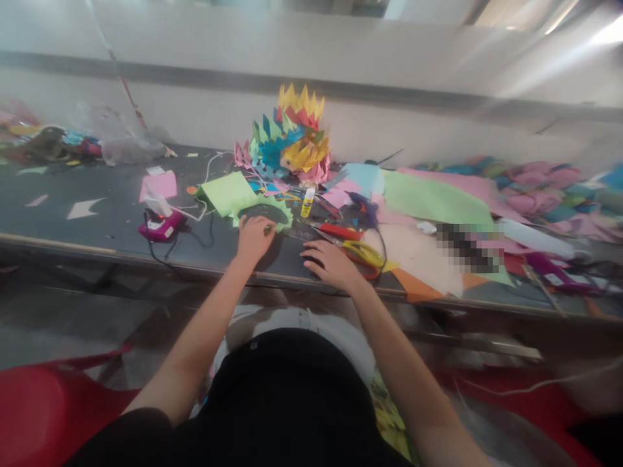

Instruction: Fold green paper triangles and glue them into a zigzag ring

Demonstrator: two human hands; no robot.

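My left hand [256, 237] has its fingers curled over the near edge of a light green paper ring with a jagged rim [285, 211], which lies on the dark table. Palm down, my right hand [331, 263] rests by the table's front edge, its fingers apart and nothing visible in them. Just beyond it are scissors with yellow handles [364, 253] and a red-handled tool [341, 231]. A yellow glue stick with a white cap [307, 202] stands behind, between the hands. Folded green paper [226, 193] adjoins the ring on the left.
Multicoloured paper crowns [302, 139] are piled at the back. Left sits a purple power socket [160, 225] with cables. Paper sheets [438, 198] spread to the right, beside a dark glue gun [364, 206]. A clear plastic bag [129, 146] lies back left; a red chair [39, 415] stands lower left.
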